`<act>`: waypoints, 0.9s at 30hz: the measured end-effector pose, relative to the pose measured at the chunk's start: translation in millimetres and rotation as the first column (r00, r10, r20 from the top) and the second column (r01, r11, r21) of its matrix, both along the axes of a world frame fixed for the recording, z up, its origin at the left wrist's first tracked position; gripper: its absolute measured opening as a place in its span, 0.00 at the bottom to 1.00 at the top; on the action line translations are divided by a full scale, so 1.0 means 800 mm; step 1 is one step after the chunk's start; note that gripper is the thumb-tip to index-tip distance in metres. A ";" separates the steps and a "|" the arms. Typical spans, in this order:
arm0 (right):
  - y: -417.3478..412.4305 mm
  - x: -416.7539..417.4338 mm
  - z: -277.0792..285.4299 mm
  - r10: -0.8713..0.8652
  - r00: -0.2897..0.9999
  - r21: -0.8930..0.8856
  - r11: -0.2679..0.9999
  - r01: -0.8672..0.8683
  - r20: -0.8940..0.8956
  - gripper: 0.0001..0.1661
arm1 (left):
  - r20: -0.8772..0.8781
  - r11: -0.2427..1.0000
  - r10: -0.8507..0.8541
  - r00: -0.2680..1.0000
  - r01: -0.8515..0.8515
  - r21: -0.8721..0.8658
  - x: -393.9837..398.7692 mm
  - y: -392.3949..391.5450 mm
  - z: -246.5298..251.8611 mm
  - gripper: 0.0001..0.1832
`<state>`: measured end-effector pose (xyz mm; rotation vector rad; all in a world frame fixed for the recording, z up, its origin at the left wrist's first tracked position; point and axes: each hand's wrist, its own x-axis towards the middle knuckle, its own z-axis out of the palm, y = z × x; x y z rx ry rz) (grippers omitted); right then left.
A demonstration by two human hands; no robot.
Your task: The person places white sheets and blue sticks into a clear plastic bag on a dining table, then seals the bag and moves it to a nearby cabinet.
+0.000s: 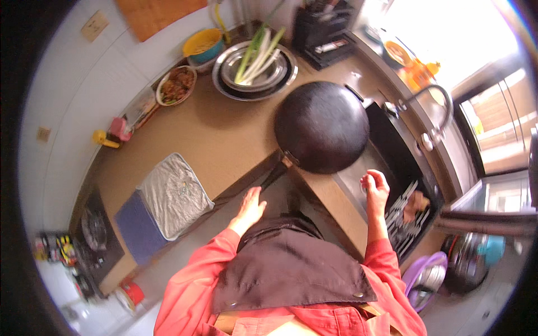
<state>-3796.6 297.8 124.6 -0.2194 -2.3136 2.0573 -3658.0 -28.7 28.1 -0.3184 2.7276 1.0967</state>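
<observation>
My left hand (pixel 251 210) hangs in front of the counter edge, thumb apart from the fingers and nothing in it. Over the near side of the sink is my right hand (pixel 375 187), its fingers loosely curled; whether it pinches anything small is unclear. Ahead of both hands, a dark wok (pixel 321 126) lies bottom up across the counter corner and part of the sink (pixel 391 138). A silvery cloth or mat (pixel 174 197) with a pale border rests left of my left hand, partly over a blue mat (pixel 141 227).
Nested metal basins (pixel 218 84) bear scallions (pixel 260 59). A bowl of food (pixel 176 85) and a yellow-and-blue bowl (pixel 204 45) stand along the wall. A curved faucet (pixel 447 105) rises behind the sink. Reddish-brown food (pixel 415 206) lies on a slatted rack. A stove (pixel 94 235) is far left.
</observation>
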 end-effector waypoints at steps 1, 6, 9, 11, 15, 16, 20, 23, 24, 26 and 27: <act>-0.012 -0.014 0.009 0.021 1.000 -0.048 0.999 -0.022 -0.022 0.06 | 0.046 1.000 0.014 0.999 -0.015 0.020 0.003 0.002 0.007 0.28; -0.100 -0.078 0.063 0.356 0.921 0.014 0.934 -0.358 -0.158 0.06 | 0.238 0.992 0.084 0.968 -0.103 0.070 0.042 -0.004 0.043 0.26; -0.162 -0.101 0.137 0.497 0.787 0.158 0.866 -0.474 -0.364 0.05 | 0.283 0.970 0.235 0.930 -0.242 -0.008 0.100 -0.010 0.065 0.25; -0.213 -0.078 0.227 0.541 0.661 0.190 0.828 -0.528 -0.520 0.07 | 0.287 0.943 0.331 0.899 -0.327 -0.063 0.144 -0.007 0.077 0.25; -0.312 0.007 0.336 0.394 0.179 -0.010 0.394 -0.919 -0.901 0.24 | 0.164 0.833 0.543 0.824 -0.553 0.019 0.261 0.010 0.072 0.24; -0.329 0.036 0.350 0.363 0.085 0.034 0.311 -0.950 -0.928 0.24 | 0.109 0.809 0.581 0.807 -0.587 0.036 0.291 0.016 0.062 0.24; -0.401 0.170 0.385 0.293 -0.173 0.224 0.150 -0.963 -0.940 0.24 | 0.009 0.705 0.707 0.707 -0.706 0.060 0.437 0.040 0.017 0.23; -0.451 0.275 0.399 0.217 -0.286 0.298 0.023 -0.954 -0.933 0.25 | 0.149 0.572 0.804 0.576 -0.817 0.073 0.542 0.048 0.039 0.24; -0.469 0.310 0.400 0.188 -0.306 0.307 -0.021 -0.951 -0.933 0.25 | 0.196 0.524 0.833 0.518 -0.851 0.023 0.577 0.051 0.043 0.24; -0.503 0.376 0.406 0.139 -0.338 0.324 -0.114 -0.939 -0.931 0.25 | 0.233 0.396 0.901 0.367 -0.913 -0.095 0.648 0.065 0.036 0.25; -0.516 0.405 0.413 0.117 -0.359 0.344 -0.135 -0.929 -0.926 0.25 | 0.242 0.350 0.920 0.310 -0.926 -0.145 0.672 0.064 0.033 0.25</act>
